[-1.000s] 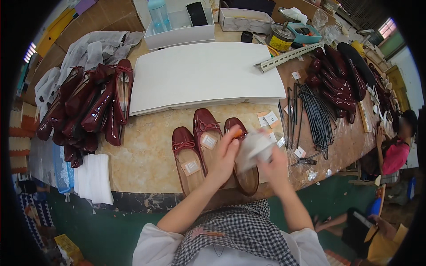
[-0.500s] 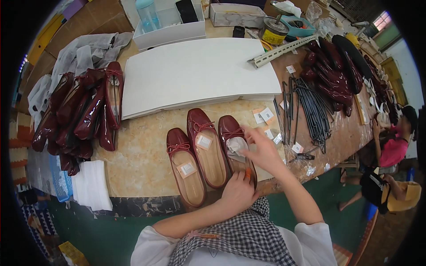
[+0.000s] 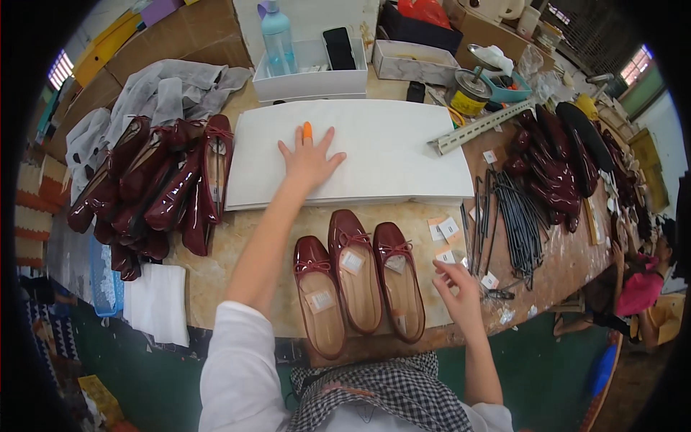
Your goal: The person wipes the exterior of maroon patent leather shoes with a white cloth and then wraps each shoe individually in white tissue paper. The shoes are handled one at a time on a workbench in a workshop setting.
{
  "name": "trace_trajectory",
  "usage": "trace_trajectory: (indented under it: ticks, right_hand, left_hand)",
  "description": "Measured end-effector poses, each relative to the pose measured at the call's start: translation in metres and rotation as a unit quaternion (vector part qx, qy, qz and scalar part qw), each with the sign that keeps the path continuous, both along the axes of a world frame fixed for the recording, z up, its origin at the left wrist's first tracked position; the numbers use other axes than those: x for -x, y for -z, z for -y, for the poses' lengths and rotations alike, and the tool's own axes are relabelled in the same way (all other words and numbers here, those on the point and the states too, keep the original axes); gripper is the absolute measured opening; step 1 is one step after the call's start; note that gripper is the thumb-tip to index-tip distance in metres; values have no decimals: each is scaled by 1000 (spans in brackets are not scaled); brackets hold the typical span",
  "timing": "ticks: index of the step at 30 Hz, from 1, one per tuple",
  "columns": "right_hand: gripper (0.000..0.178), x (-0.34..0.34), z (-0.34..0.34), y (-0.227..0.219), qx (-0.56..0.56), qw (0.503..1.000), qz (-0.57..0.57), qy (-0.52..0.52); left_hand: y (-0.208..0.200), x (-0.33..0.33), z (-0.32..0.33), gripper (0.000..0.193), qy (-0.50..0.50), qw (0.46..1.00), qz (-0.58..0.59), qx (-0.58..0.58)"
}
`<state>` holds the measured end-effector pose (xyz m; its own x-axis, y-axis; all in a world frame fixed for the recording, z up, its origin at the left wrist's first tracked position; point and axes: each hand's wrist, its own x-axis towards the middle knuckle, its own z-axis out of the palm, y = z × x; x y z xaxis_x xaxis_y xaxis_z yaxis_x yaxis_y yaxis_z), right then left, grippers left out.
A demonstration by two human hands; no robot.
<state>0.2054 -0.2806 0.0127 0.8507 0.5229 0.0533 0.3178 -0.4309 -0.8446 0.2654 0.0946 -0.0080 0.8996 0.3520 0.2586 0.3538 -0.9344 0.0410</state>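
In the head view, both hands have come off the rightmost dark red shoe; half a second ago they were working at it, with crumpled white paper showing in its opening. Now that bulky wad no longer stands out there; only a small pale piece shows, too small to tell as paper or tag. Judging by this, the handling of that shoe has paused, and the left hand has moved up to the stack of white sheets.

That left hand is spread wide, palm down, on the top sheet, with an orange cover on 1 finger; it grips nothing visible. The right hand hangs at the right of the shoes, fingers loosely curled and partly open, fingertips close to a white tag. Whether they touch it I cannot tell, and nothing plainly sits in the grasp.

The 3 shoes stand side by side near the front edge of the worktop, toes pointing at the stack: the rightmost, the middle shoe and the left shoe. The last 2 each carry a pale label inside. Black rods lie farther right.
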Motion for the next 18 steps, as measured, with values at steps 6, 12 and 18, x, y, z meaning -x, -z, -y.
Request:
trace_trajectory:
  ticks: [6, 12, 18]
  right_hand:
    - [39, 21, -28, -11, -235, 955, -139, 114]
    - [42, 18, -23, 7, -314, 820, -478, -11]
    - [61, 15, -34, -2, -53, 949, -205, -232]
  left_hand:
    - [-21, 35, 82, 19, 145, 958, 148, 198]
    - [-89, 152, 169, 16, 409, 838, 201, 299]
    - [-47, 183, 168, 24, 205, 864, 239, 392]
